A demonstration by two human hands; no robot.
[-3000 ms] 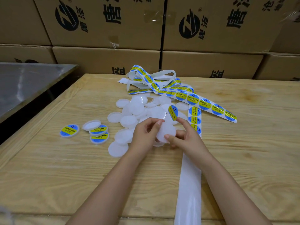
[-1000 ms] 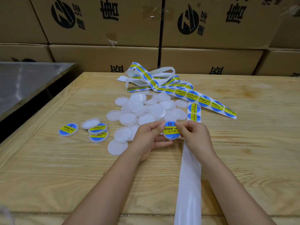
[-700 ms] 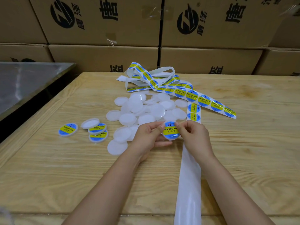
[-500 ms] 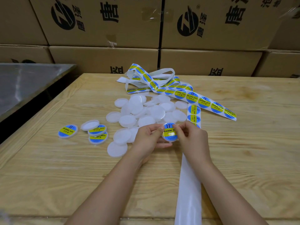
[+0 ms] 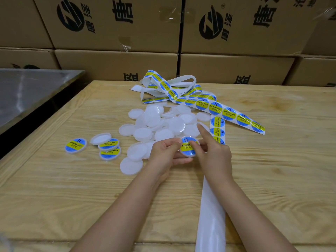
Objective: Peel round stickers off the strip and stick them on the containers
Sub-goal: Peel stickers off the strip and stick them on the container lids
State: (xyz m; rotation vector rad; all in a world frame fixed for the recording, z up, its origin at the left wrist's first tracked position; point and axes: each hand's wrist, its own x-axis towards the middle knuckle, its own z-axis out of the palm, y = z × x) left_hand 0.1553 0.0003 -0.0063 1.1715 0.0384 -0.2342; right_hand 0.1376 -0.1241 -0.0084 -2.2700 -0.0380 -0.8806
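A: Hands?
B: Left hand point(image 5: 166, 154) grips a small round white container point(image 5: 188, 156) from its left side. Thumb on the upper rim, fingers point(image 5: 181, 160) curled underneath. Right hand point(image 5: 213, 155) pinches the same container at its right rim, thumb on the face. Its index finger point(image 5: 201, 128) sticks out straight, off the container.
A: Sticker?
B: A blue-and-yellow soldering paste sticker point(image 5: 186, 148) sits on the container's top, between the two sets of fingers.
A: Strip?
B: The sticker strip point(image 5: 230, 113) is just beyond the right fingers. It runs off to the right and back into a loose tangle. The bare backing point(image 5: 211, 215) passes under the right wrist toward the near edge of the bench point(image 5: 63, 197).
A: Around?
B: A pile of blank white containers point(image 5: 156, 122) lies directly beyond and left of the fingers, the nearest just beside the left hand. Well left of the fingers are three labelled containers point(image 5: 76, 146), two of them overlapping, plus one upturned white lid point(image 5: 101, 138). Cardboard boxes point(image 5: 116, 24) are stacked behind the bench. A metal tabletop point(image 5: 27, 91) is at far left.
A: Anything blocking?
B: The right fingers cover the sticker's right edge. Can't tell if it's fully stuck down.
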